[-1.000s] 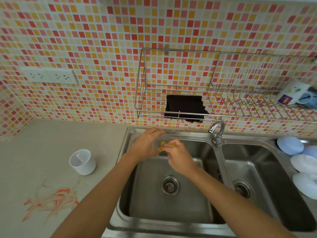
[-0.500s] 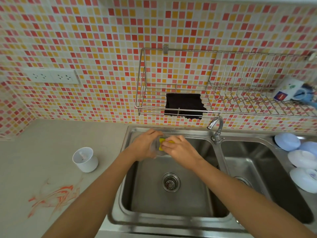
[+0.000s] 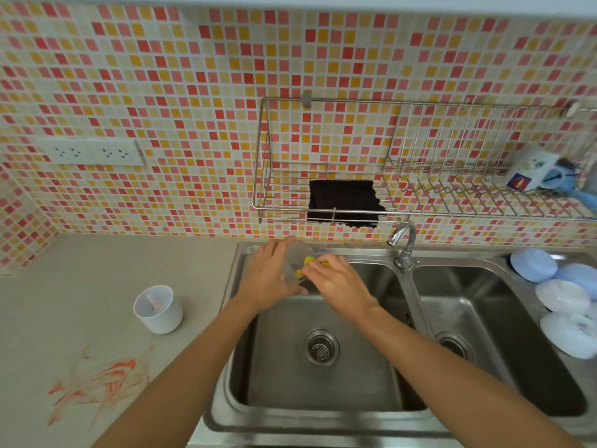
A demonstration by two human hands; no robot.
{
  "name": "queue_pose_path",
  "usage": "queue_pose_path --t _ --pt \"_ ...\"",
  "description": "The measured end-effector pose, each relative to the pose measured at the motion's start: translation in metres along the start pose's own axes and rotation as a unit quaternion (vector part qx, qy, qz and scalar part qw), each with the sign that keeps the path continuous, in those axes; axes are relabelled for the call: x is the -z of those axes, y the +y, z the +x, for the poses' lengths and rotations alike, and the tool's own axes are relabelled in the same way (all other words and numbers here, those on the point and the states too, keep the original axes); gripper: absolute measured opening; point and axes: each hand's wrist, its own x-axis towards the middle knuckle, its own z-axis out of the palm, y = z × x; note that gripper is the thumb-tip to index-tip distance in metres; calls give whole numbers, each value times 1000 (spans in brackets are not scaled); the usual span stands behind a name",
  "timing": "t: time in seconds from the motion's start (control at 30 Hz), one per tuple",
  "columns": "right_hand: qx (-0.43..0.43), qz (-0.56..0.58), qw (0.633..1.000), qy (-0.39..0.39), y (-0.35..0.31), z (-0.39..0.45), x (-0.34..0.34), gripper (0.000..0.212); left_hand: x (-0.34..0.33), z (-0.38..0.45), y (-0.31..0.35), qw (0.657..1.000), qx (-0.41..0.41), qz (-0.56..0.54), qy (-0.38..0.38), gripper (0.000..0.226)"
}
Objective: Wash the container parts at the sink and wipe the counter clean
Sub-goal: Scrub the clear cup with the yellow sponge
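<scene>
There are two shiny metal sink bowls [image 3: 323, 376], and each has one round drain. One curved metal tap [image 3: 403, 240] stands between them. One white plastic cup [image 3: 160, 310] sits on the counter. Four round pale lids, blue and white [image 3: 563, 299], lie at the right. One wire metal rack [image 3: 323, 189] holds one black cloth [image 3: 344, 202].

A single head-worn, wide-angle view looks forward and steeply down from above the double sink [image 3: 223, 376], facing the mosaic tile wall [image 3: 193, 92]. Both forearms reach in from the bottom edge, so the left basin sits close. The surface [image 3: 80, 286] fills the lower left, the wire rack [image 3: 420, 176] hangs ahead, and straight lines bow toward the frame's edges.
</scene>
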Motion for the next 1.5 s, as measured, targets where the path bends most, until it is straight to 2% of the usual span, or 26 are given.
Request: queue_pose_path --t 0.07,0.13,0.2,0.3,0.43,0.6,0.67,0.73,0.9,0.93,1.03,1.1,1.17,1.23,1.3,1.4,1.5 --pt "-22 28 999 18 -5 3 -2 14 -5 -1 2 999 28 -8 39 101" --pt "-26 69 997 12 -9 2 -7 11 -6 0 -2 999 23 -10 42 93" --pt "23 76 996 -36 -10 0 -11 18 -4 1 -7 1000 1 8 -8 87" --pt "136 -15 985 -108 -1 7 -11 30 2 2 -16 998 -24 19 -63 80" --pt "163 -33 977 -131 23 23 -5 36 10 2 -22 994 -57 17 -95 78" --pt "86 58 988 -113 15 14 -17 36 5 10 -30 996 -64 26 -63 75" --pt "52 105 985 -130 10 5 -22 43 2 10 -32 996 -62 18 -69 74" --pt "35 133 984 -115 6 1 -20 41 -1 8 -35 994 -55 16 -88 77" --pt "51 75 995 -48 6 16 -20 35 2 14 -35 991 -70 -8 -111 80" --pt "44 65 995 -57 6 18 -25 31 4 17 -33 992 -74 -15 -106 80" --pt "-25 121 984 -133 -4 17 -38 47 4 24 -41 990 -76 -3 -120 79" --pt "-79 189 969 -140 -12 16 -41 37 3 23 -52 988 -60 -5 -144 86" --pt "-119 219 957 -150 -11 19 -39 37 -2 21 -59 987 -49 -10 -152 90" --pt "-86 184 965 -167 -9 20 -35 33 -5 20 -62 988 -42 -19 -148 87" --pt "-36 112 981 -151 -4 21 -37 43 -5 23 -61 989 -40 -28 -139 85" --pt "-35 58 995 -71 -7 18 -43 34 -1 28 -61 990 -55 -24 -131 86" --pt "-89 141 983 -76 -23 13 -52 44 1 25 -66 988 -63 -1 -144 83"
